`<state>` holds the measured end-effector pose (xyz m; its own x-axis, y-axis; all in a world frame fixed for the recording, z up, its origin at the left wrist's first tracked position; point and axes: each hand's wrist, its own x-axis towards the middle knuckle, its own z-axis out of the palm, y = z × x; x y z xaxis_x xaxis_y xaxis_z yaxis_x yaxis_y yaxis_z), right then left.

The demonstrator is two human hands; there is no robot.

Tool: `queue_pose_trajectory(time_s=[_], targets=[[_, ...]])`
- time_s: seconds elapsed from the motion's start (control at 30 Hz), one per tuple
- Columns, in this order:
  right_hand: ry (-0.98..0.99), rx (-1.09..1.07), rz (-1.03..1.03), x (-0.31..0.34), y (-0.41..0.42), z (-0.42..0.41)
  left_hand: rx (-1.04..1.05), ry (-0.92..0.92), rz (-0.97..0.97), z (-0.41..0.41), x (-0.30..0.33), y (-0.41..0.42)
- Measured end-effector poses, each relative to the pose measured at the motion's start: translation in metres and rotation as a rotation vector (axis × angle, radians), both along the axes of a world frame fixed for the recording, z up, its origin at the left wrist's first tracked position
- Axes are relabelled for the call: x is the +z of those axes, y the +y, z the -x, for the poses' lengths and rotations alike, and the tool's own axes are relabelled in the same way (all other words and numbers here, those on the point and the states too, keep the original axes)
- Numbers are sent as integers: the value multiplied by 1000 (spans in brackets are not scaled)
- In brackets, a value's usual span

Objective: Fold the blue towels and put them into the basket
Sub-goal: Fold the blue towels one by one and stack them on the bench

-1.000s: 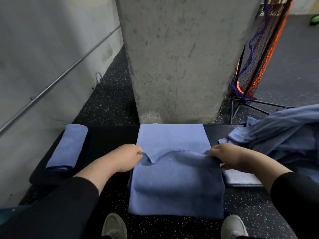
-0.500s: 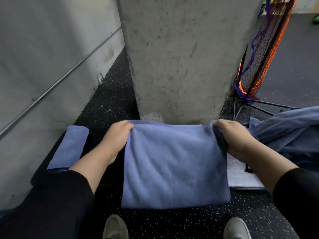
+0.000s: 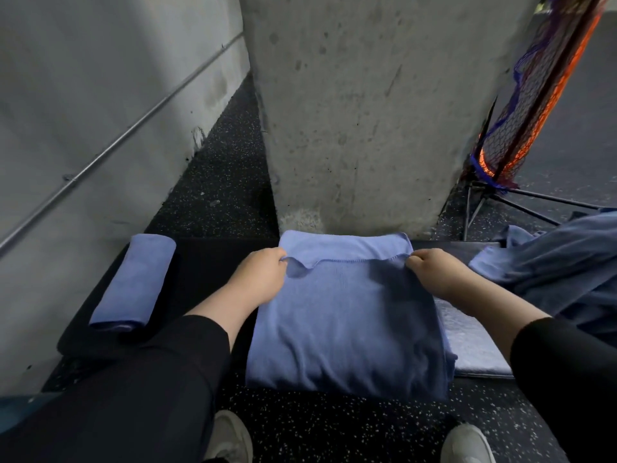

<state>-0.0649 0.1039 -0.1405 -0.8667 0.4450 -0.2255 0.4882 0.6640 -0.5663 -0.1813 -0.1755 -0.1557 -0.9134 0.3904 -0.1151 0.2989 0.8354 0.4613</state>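
A blue towel (image 3: 347,325) lies half folded on the black bench (image 3: 213,262), its near part hanging over the front edge. My left hand (image 3: 260,279) pinches the left corner of the towel's upper layer. My right hand (image 3: 434,272) pinches the right corner of the same layer. The folded edge runs between my hands, a little short of the towel's far edge. A folded blue towel (image 3: 133,282) lies on the bench at the left. A heap of unfolded blue towels (image 3: 567,265) sits at the right. No basket is in view.
A concrete pillar (image 3: 367,111) rises just behind the bench. A grey wall with a metal rail (image 3: 117,142) runs along the left. An orange and blue net on a black stand (image 3: 521,128) is at the right. A pale pad (image 3: 474,342) lies under the towel's right side. My shoes (image 3: 230,439) are below.
My hands carried the towel's layer up toward the pillar, then brought it down onto the bench, leaving its edge just short of the far edge.
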Motion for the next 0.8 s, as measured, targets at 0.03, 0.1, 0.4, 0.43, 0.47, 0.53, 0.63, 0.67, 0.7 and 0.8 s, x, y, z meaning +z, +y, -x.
queue_pose_trajectory(time_s=[0.03,0.1,0.4,0.43,0.47,0.53,0.63,0.67,0.7,0.8], targets=[[-37,22,26,5,-1,-5,-7,-24,14,-2,2,-2],[-133,98,70,10,0,-15,-38,-81,39,-8,6,-9],[-62,-48,553,12,0,-57,-37,-317,-161,-37,36,-31],[-16,-74,629,18,0,-57,24,-331,-268,-36,41,-31],[37,-99,677,24,0,-56,88,-346,-375,-35,45,-31],[142,-160,672,35,3,-48,196,-352,-531,-27,50,-31],[231,-182,506,33,9,-30,204,-189,-442,-13,46,-24],[224,-165,398,29,12,-24,173,-121,-374,-8,41,-20],[213,-128,281,22,15,-17,143,-80,-315,-5,35,-16],[92,25,-57,0,19,-5,60,-60,-123,3,12,-9]])
